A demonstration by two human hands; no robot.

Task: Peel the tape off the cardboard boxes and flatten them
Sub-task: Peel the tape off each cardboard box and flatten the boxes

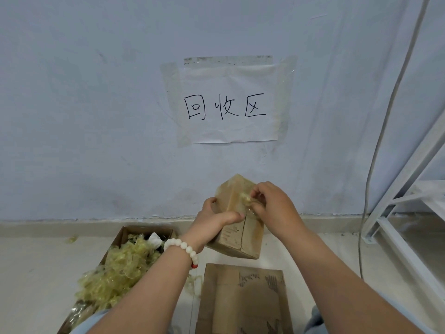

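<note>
A small cardboard box [237, 218] was held up before the wall, above a flattened box [243, 300] on the floor, its long axis tilted away. It was gripped by the left hand [212, 220] from the left; loosened tape [246, 198] near its upper end was pinched by the right hand [269, 203], the nearer one.
</note>
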